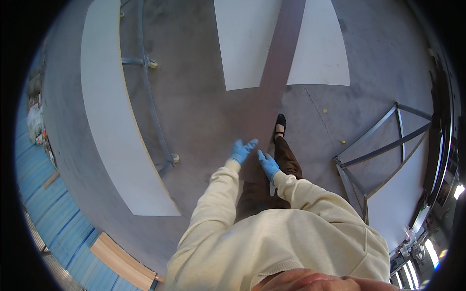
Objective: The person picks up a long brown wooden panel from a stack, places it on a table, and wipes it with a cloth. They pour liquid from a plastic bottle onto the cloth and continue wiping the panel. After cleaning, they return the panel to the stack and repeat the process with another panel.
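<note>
Currently with left hand [240, 153] and right hand [269, 166] loosely spread at opposite edges of a brown board [277, 72], near end; contact unclear. Probably steadying or aligning; next, calls for an even two-edged hold. Beyond, passing across a white panel [245, 48] on the floor [194, 102].

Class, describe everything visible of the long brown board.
The brown board is long, narrow, flat-looking and dull, its material unclear. It runs from the picture's top edge, across a white panel, down between the gloved left hand and right hand. Hand contact and its near end are hard to make out.
</note>
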`<state>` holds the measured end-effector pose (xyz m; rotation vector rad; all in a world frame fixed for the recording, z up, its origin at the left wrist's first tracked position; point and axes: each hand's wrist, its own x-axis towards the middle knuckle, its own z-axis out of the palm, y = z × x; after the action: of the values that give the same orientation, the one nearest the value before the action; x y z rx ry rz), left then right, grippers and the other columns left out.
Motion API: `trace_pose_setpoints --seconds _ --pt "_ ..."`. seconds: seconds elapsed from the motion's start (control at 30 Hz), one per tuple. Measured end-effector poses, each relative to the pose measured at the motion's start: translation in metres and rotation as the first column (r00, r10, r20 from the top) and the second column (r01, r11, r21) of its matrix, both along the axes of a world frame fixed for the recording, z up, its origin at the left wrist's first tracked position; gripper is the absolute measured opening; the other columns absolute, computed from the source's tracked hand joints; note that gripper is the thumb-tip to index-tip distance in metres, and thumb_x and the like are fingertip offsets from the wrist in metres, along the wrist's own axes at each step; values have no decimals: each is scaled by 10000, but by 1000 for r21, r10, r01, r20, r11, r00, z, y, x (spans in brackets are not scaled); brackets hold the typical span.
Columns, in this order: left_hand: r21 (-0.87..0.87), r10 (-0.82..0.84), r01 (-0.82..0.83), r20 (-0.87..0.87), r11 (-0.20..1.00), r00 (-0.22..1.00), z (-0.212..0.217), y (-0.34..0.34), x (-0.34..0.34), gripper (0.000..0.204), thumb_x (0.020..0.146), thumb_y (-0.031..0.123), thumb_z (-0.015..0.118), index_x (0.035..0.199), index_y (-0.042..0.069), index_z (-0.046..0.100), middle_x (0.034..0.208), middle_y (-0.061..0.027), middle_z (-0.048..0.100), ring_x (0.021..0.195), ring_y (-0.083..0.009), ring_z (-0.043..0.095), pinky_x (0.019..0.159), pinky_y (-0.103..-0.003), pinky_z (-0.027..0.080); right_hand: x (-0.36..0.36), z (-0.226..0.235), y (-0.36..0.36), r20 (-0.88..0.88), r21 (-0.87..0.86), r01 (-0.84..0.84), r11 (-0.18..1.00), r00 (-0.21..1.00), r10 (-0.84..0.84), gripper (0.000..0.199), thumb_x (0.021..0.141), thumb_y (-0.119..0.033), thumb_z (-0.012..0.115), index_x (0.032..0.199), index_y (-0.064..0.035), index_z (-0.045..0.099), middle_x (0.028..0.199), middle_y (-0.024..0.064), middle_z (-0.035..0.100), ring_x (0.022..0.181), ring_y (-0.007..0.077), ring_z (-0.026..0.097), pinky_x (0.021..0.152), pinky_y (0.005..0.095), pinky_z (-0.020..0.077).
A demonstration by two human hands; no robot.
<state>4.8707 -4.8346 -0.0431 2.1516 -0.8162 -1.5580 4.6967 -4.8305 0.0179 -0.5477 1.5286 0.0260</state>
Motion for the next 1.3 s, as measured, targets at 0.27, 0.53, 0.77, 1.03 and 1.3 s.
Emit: trace_pose_setpoints --seconds 0.27,0.53,0.77,1.03,1.3 --pt "149 57 10 -436 989 898 107 -21 -66 622 929 461 827 1308 -12 686 1218 -113 749 1084 -232 714 934 -357 576 -53 48 48 -67 -327 442 836 871 -487 634 998 -514 708 1309 38 691 1171 155 764 1030 244 714 927 369 546" --pt "-105 3 -150 -809 983 588 99 -177 -132 426 1005 358 742 1302 58 683 1234 -75 747 1102 -230 723 982 -378 586 -142 119 87 -236 -401 276 873 890 -390 694 913 -563 759 1255 39 712 1172 187 771 1065 309 728 949 417 550" --pt "207 292 -217 -806 954 515 117 -224 -234 412 952 282 812 1273 50 702 1217 -110 753 1062 -299 728 958 -445 608 -221 174 142 -536 -340 11 940 820 -203 737 858 -686 703 1167 -18 740 1166 270 745 1114 471 694 961 510 550" --pt "289 149 99 -723 952 675 140 -52 -268 400 920 219 840 1272 79 713 1223 -80 738 1130 -252 694 1011 -425 571 -260 217 350 -634 -305 -58 951 757 -157 647 901 -677 675 1043 -47 724 1027 228 761 1019 424 720 922 503 545" --pt "244 23 394 -872 886 489 208 169 -336 179 927 124 790 1105 136 772 1195 -39 775 1138 -249 703 1066 -464 532 -350 221 612 -708 -335 -85 939 680 -191 669 941 -717 607 995 -58 709 1033 210 756 1019 421 712 907 508 534"
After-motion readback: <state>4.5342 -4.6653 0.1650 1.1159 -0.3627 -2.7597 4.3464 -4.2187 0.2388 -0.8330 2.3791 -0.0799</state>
